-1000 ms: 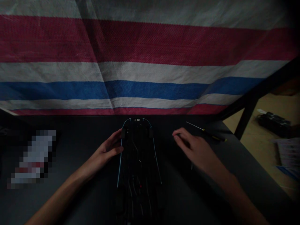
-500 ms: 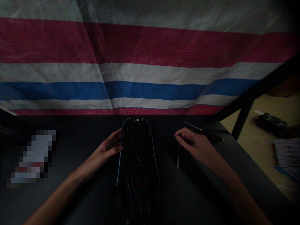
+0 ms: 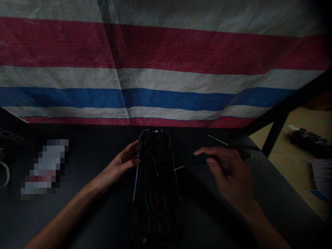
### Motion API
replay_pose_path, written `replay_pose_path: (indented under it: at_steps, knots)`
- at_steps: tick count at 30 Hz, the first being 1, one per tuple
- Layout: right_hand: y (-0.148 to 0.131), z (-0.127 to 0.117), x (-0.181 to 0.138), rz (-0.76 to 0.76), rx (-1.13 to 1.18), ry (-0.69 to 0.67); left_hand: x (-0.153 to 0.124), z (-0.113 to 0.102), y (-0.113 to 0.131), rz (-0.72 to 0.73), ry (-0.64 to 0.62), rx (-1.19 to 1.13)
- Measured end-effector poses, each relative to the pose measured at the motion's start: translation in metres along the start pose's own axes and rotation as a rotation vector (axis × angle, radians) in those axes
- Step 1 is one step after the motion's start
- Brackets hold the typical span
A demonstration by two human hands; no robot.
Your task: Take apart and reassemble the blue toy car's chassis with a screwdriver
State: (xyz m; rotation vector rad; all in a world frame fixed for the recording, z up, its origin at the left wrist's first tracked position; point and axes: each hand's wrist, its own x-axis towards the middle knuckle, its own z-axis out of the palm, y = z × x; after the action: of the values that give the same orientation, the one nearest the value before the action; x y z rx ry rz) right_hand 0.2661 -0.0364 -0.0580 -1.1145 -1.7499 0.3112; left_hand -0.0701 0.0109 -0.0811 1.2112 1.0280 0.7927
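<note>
A dark toy car (image 3: 157,180) with thin blue edges lies upside down on the table, its underside, wheels and a small red spot showing. At the car's left side, near the front wheel, my left hand (image 3: 124,160) grips its edge with thumb and fingers. My right hand (image 3: 230,173) is closed around the dark handle of a screwdriver (image 3: 190,163). Its metal shaft points left, the tip by the car's right edge; whether it touches I cannot tell. Just beyond this hand lies another screwdriver (image 3: 218,139) with a yellow-and-black handle, partly hidden.
A blurred-out pale item (image 3: 48,166) lies at left on the dark table (image 3: 85,155). A striped sheet (image 3: 166,76) hangs behind. Right of the table a dark object (image 3: 307,141) and printed papers (image 3: 323,173) are on the floor. A round rim (image 3: 5,174) shows at far left.
My right hand has turned the screwdriver from pointing toward me to pointing left, its tip now by the car. My left hand stays at the car. The view has shifted slightly.
</note>
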Motion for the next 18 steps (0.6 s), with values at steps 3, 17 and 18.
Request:
replay_pose_path:
  at_steps: [3,17,18]
  knots:
    - [-0.006,-0.002,0.004,-0.105,-0.032,-0.024,0.000,0.002,0.001,-0.003,0.000,-0.010]
    - [-0.032,-0.027,0.027,-0.464,-0.261,-0.404,0.000,0.001,-0.003,0.022,-0.031,-0.064]
    - [-0.034,-0.027,0.028,-0.478,-0.277,-0.415,0.000,0.001,-0.004,0.027,-0.035,-0.066]
